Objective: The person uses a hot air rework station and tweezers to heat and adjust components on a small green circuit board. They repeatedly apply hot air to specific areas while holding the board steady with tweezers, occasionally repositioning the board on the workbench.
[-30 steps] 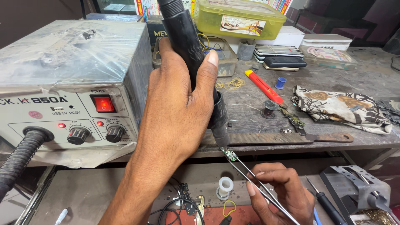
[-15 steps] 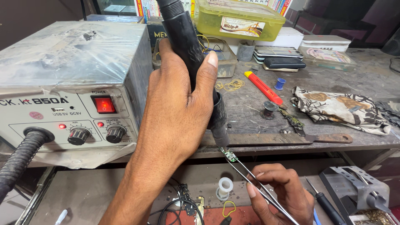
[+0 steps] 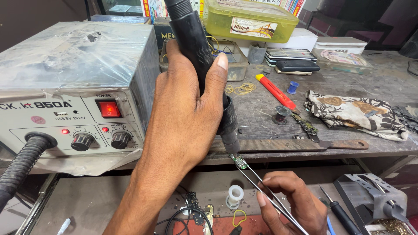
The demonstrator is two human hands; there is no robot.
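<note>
- Left hand [image 3: 187, 117] grips the black hot-air wand [image 3: 198, 52], nozzle just above a small green board [image 3: 239, 162].
- Right hand [image 3: 289, 202] pinches tweezers [image 3: 265, 191] holding that board.

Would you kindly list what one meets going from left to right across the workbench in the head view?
Grey rework station → left hand gripping the black hot-air handle → red marker → small blue cap → patterned cloth.
</note>
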